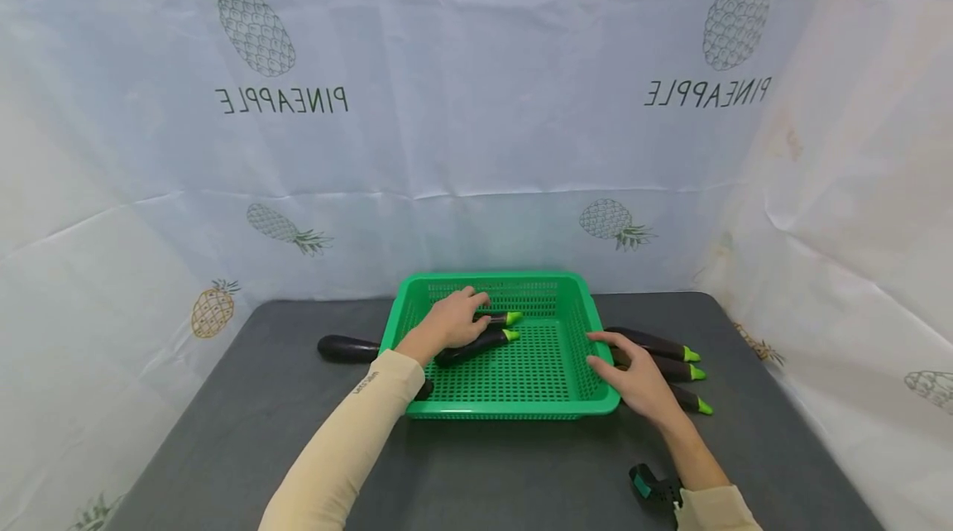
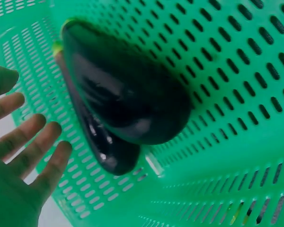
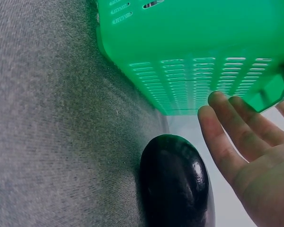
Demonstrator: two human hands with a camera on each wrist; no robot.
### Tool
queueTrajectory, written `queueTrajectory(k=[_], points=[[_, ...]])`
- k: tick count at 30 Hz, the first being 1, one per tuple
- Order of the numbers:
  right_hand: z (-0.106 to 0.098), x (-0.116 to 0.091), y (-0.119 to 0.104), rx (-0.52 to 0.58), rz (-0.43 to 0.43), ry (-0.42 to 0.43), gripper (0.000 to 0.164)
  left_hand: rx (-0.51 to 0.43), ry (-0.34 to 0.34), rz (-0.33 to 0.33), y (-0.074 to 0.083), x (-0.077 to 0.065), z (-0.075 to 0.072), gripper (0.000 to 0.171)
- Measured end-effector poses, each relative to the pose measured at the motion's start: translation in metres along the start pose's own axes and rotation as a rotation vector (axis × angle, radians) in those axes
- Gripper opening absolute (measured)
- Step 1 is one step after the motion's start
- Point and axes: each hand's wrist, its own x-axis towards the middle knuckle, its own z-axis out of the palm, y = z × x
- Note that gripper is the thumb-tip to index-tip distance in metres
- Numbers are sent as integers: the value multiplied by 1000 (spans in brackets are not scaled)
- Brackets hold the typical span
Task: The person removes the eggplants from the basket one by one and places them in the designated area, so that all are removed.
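Note:
A green plastic basket [image 1: 506,409] stands on the table, with two dark eggplants [image 1: 476,347] lying side by side in it, green stem ends to the right. My left hand [image 1: 454,320] hovers over them, fingers spread; in the left wrist view a gap shows between the fingers and the eggplants [image 2: 128,90]. A dark rounded end [image 1: 424,390] shows beside the left sleeve, mostly hidden. My right hand [image 1: 640,378] is at the basket's right rim, its fingers extended by the outer wall [image 3: 194,28]; whether they press it I cannot tell.
Several eggplants lie outside the basket: three on the right [image 1: 673,370], close beside the right hand, and one on the left [image 1: 346,348]. A black strapped device [image 1: 651,485] sits by the right wrist. A pineapple-printed curtain [image 1: 476,142] borders the grey table [image 1: 521,473].

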Motion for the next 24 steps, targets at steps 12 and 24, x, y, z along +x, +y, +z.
queueTrajectory(k=[12,24], points=[[0,-1,0,3,2,6,44,24,-114,-12,1,3,5,24],[1,-1,3,1,-1,11,43,6,-195,-59,5,2,10,46]])
